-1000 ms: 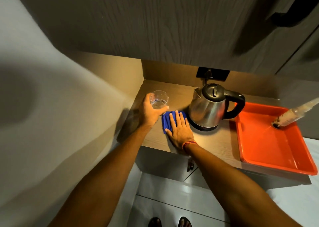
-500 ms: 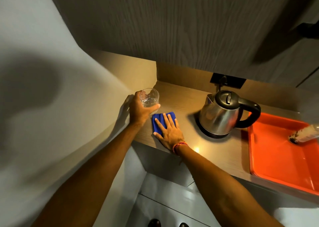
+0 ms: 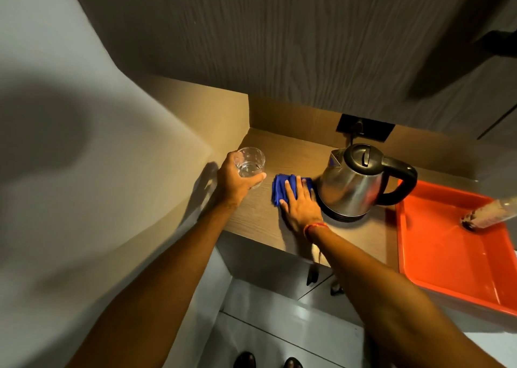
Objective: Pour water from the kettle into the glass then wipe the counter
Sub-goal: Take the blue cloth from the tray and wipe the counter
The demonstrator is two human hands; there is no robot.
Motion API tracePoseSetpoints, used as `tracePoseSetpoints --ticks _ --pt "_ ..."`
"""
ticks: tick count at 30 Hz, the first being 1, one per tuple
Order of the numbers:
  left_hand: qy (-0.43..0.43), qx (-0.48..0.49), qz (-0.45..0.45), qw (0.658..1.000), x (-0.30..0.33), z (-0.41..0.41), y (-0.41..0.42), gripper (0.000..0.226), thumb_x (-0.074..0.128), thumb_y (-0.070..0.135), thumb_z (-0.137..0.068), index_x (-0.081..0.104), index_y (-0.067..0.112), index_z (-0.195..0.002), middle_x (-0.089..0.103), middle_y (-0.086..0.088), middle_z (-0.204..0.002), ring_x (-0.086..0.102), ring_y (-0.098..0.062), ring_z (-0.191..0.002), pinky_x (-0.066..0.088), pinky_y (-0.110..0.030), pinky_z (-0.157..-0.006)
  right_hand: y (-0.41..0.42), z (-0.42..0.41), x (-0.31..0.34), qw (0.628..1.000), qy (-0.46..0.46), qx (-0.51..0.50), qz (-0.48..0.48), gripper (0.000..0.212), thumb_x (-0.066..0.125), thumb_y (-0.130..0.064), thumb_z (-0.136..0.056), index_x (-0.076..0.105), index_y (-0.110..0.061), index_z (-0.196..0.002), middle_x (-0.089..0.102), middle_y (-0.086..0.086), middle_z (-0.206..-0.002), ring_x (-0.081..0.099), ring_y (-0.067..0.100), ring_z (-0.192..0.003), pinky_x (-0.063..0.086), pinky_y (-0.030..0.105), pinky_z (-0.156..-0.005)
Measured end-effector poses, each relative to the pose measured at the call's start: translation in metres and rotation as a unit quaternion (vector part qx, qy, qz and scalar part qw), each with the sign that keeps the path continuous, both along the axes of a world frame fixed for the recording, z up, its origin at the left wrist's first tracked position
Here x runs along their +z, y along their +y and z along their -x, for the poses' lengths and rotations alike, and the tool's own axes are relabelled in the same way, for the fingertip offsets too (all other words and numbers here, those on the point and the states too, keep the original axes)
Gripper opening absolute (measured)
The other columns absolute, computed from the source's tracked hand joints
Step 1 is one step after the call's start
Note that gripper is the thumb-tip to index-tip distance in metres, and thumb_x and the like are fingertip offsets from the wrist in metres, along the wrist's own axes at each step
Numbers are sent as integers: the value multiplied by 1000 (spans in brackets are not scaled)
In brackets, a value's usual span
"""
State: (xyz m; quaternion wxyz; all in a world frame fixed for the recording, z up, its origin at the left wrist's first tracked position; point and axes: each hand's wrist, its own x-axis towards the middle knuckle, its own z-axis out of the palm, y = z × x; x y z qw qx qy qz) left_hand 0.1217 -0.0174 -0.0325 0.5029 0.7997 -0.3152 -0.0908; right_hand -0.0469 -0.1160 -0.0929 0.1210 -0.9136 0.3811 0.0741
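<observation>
Kettle (image 3: 351, 188) upright, spout toward glass (image 3: 249, 166), handle toward tray (image 3: 447, 255)

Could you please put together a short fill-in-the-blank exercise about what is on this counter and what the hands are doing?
1. The left hand holds a glass that contains some ____.
2. The right hand presses flat on a cloth whose colour is ____.
3. The kettle stands on its base between the cloth and the orange ____.
4. The kettle's lid is ____.

Missing words: water; blue; tray; closed
</observation>
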Motion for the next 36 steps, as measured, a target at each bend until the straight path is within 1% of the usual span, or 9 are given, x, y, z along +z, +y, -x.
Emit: tracePoseSetpoints --ticks 5,10,16,19,22,28,30,33,36 --pt "-23 -3 -10 1000 -1 -7 12 85 98 33 -60 58 10 -131 70 -10 -128 69 -25 -112 62 -28 -84 -9 -43 15 999 19 13 -24 64 20 -49 -105 -5 -26 -160 -11 16 -167 -8 34 -156 2 52 -126" --pt "-7 7 -4 1000 3 -5 11 85 97 33 -62 56 10 -134 68 -9 -129 67 -20 -110 56 -22 -83 48 -48 1 994 15 112 7 64 16 -53 -104 -3 -28 -159 -9 13 -168 -7 34 -156 0 51 -127" --pt "35 -4 14 999 5 20 -1 83 96 23 -66 55 10 -136 66 -9 -133 59 -13 -112 54 -15 -84 75 9 -23 990 -11 134 40 65 15 -55 -103 -3 -27 -160 -6 10 -169 -7 31 -156 3 49 -127" --pt "58 -29 7 998 3 34 -12 82 96 16 -66 55 9 -136 65 -9 -133 59 -13 -113 48 3 -67 70 45 -28 993 -21 98 64 66 14 -57 -102 -1 -28 -160 -3 11 -169 -3 30 -157 6 48 -128" --pt "79 -48 -10 996 -2 50 -23 83 96 18 -65 55 12 -136 65 -7 -132 60 -14 -113 45 0 -62 68 78 -33 995 -24 45 89 69 16 -58 -101 3 -26 -160 0 12 -169 4 32 -157 12 48 -127" --pt "104 -113 -66 986 -21 73 -39 85 95 19 -67 51 14 -140 63 -7 -136 59 -24 -128 50 -23 -92 70 96 -30 998 -38 -8 49 71 18 -64 -98 2 -32 -159 -2 7 -169 1 29 -157 9 46 -128" --pt "107 -118 -73 985 -26 77 -41 84 95 17 -67 52 14 -140 63 -7 -135 59 -24 -127 49 -24 -92 70 92 -20 994 -103 -41 -2 67 22 -65 -98 15 -36 -158 10 6 -168 12 27 -156 13 46 -127" --pt "107 -117 -88 983 -32 78 -44 85 94 15 -67 52 15 -140 62 -7 -136 58 -24 -129 46 -25 -93 65 91 -8 962 -226 -151 -6 54 35 -51 -99 39 -27 -148 39 7 -153 40 26 -140 37 41 -116" --pt "120 -103 -97 983 -34 76 -46 88 95 16 -67 50 15 -143 61 -7 -138 57 -25 -131 45 -23 -92 55 93 -2 925 -233 -300 -19 49 52 -32 -94 45 -14 -139 52 13 -133 51 33 -123 47 44 -101"
